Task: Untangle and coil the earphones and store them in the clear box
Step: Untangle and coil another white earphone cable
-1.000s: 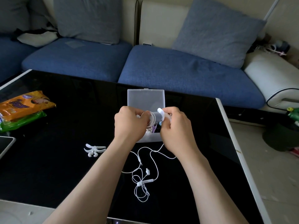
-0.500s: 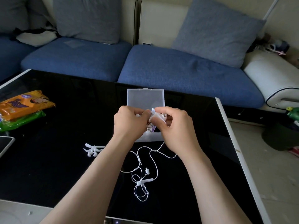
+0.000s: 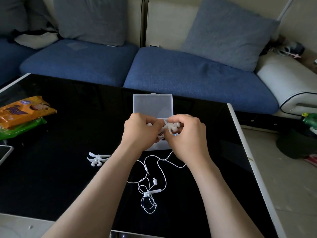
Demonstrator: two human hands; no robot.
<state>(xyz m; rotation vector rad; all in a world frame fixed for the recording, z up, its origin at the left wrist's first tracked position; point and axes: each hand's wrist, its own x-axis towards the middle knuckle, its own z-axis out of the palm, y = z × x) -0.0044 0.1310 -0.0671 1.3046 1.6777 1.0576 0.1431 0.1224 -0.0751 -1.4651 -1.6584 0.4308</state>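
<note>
Two bare forearms reach in from the near edge of a black glass table (image 3: 60, 177). Nearest the viewer, well short of the fingers, the loose end of a pair of white earphones (image 3: 155, 191) lies on the glass in tangled loops, with an earbud and the inline remote among them. One strand climbs from the tangle toward the underside of the right hand (image 3: 187, 140). Off to the left of the fingers, apart from the cable, a white pronged holder (image 3: 97, 158) rests flat on the table. Above the tangle the left hand (image 3: 139, 133) and the right hand meet fingertip to fingertip, every finger curled in. Between them they pinch a gathered white bundle (image 3: 163, 131) of the earphone cable, and the right thumb and forefinger also clamp a white piece (image 3: 173, 127) whose shape is hard to make out. Directly under and just beyond the fingers sits the clear box (image 3: 152, 103), open, its lid swung back on the far side; the hands hide what lies inside. Far to the left of the fingers an orange snack packet (image 3: 25, 109) lies on top of a green packet (image 3: 24, 127). Beyond the table runs a blue sofa (image 3: 188, 78) with grey-blue cushions (image 3: 228, 31).
</note>
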